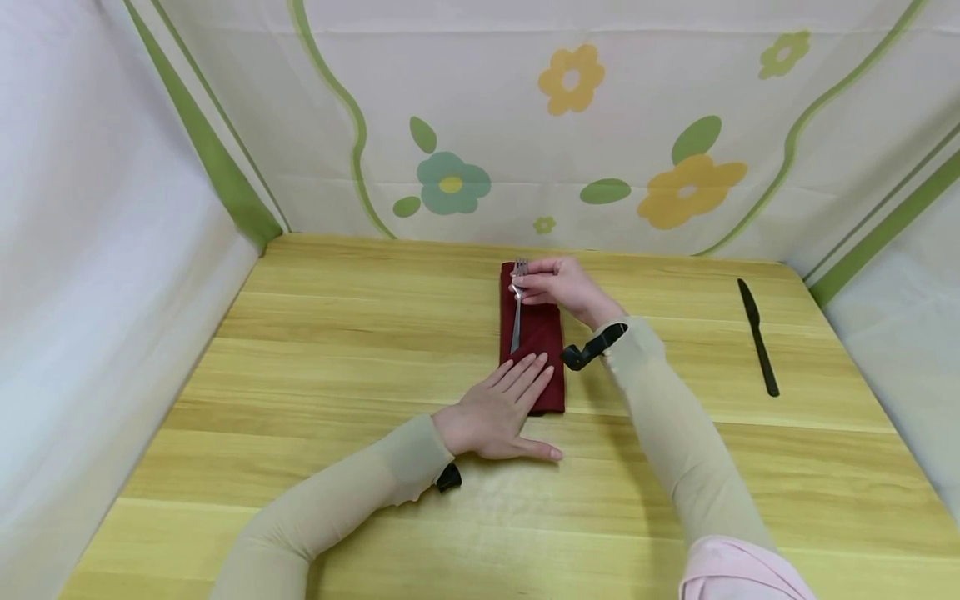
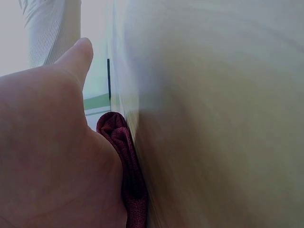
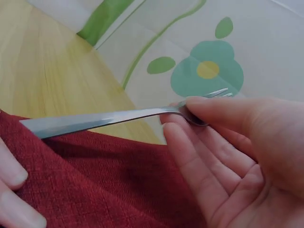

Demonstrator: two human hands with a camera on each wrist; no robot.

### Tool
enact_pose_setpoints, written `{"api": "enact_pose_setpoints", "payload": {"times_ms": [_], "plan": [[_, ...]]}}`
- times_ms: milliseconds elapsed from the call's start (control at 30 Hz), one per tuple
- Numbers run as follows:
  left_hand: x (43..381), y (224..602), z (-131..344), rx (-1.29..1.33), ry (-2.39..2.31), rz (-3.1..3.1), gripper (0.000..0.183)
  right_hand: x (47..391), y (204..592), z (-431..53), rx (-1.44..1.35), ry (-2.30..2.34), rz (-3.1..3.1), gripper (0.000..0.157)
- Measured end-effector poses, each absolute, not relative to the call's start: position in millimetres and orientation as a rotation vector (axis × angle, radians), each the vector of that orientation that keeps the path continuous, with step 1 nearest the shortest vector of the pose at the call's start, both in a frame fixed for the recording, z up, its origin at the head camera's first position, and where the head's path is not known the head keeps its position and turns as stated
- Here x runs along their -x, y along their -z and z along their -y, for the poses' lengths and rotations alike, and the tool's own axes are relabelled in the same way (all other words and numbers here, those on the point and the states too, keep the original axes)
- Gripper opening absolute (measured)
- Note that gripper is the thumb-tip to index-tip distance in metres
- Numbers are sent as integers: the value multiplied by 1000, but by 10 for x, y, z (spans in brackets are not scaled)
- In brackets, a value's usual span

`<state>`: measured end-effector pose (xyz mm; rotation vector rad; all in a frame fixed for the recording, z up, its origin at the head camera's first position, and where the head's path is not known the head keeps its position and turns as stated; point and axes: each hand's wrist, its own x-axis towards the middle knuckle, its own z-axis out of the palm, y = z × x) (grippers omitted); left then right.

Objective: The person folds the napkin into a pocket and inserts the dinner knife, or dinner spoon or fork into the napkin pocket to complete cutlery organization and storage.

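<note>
A dark red folded cloth napkin lies lengthwise on the wooden table. My right hand pinches a silver fork near its tines between thumb and fingers. The fork's tines point to the far side, and its handle end meets a slanting fold of the napkin; whether the tip goes under that fold is hard to tell. In the right wrist view the fork is held above the cloth. My left hand lies flat with straight fingers on the near part of the napkin, thumb spread out on the table side.
A black knife lies on the right side of the table. A white curtain with flower prints hangs behind the table's far edge, and white cloth walls stand at both sides.
</note>
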<state>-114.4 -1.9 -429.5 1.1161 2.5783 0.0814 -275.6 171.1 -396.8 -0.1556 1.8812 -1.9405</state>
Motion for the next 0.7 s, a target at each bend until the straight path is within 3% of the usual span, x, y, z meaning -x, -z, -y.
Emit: {"api": "enact_pose_setpoints", "payload": {"times_ms": [700], "plan": [[1142, 4294, 12, -1114, -63, -2589, 116, 2753, 4099, -1810, 167, 1604, -1946, 31]]}}
